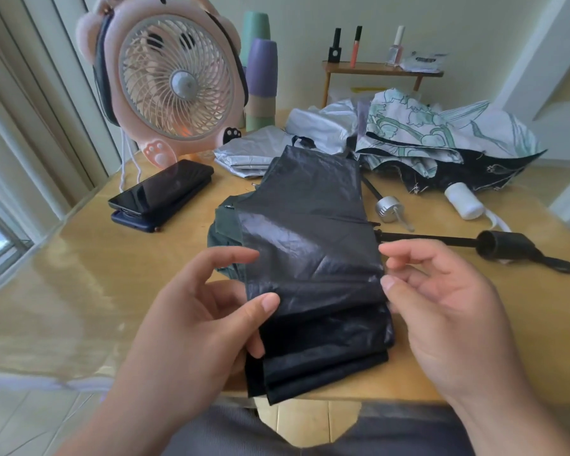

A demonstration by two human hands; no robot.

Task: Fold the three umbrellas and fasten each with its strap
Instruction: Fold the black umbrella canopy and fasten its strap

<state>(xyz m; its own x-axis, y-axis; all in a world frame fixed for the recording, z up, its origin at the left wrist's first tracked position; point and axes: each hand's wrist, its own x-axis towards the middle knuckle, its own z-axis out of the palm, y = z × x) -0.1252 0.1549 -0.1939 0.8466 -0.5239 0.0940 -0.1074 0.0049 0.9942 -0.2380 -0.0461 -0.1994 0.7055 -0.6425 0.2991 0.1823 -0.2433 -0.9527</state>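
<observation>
Head view showed a wooden table with a pink fan at its back left. The floral umbrella lay loose and crumpled at the back right, and the silver umbrella lay partly flattened just behind the black umbrella. None of the three looked fastened.

The black umbrella lay in the middle, its canopy spread towards the near edge and its shaft running right to the handle. The left hand pinched the stacked pleats at the canopy's left edge, thumb on top and fingers beneath. The right hand had its fingertips at the right edge; I could not tell whether it gripped the fabric or only touched it. A phone sat on the left, well clear.

The step in hand appeared to be flattening the pleats. To do it well, each panel should be pulled out straight and laid on the last with edges aligned, the left pinch holding the stack so it does not slip. All pleats should then wrap one way round the shaft, tight enough for the strap to reach. I could not pick out the strap.
</observation>
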